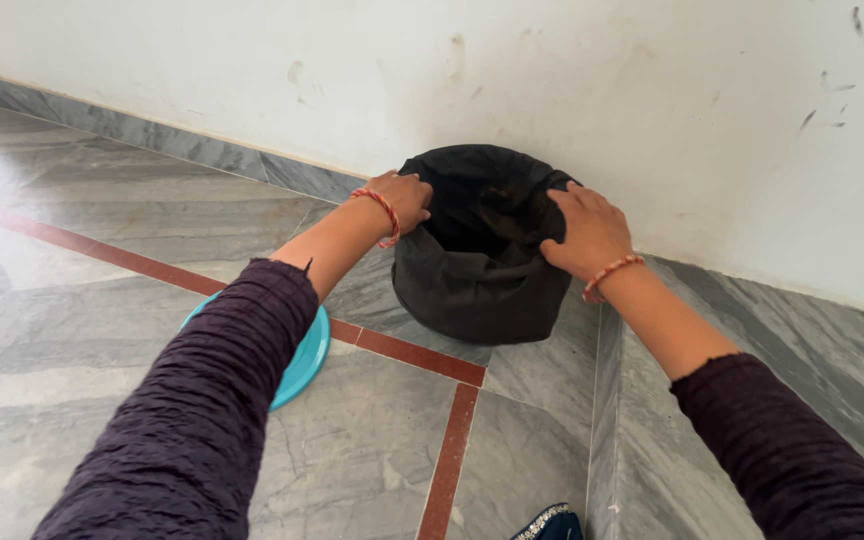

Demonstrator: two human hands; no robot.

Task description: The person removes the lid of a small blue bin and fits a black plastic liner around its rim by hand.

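Two hands sit on the rim of a black soft fabric bag-lined bin, which stands on the grey marble floor right against the base of the white wall. L hand has its grip closed on the left edge of the black fabric, fingers curled over the rim, w/ a red-and-white bead bracelet at the wrist. R hand lies on the right edge, fingers spread and pressing down into the fabric; can't tell if it pinches the cloth or just rests flat. It wears a similar red bracelet. Both forearms are bare up to dark purple knit sleeves.

Bin opening faces up, fabric sagging inward in folds. A round turquoise plastic plate lies on the floor near the bin, partly hidden under the L sleeve. Red-brown inlay strips cross the floor just in front of the bin. A dark blue item w/ pale trim shows at the bottom edge; too cut off to tell what it is.
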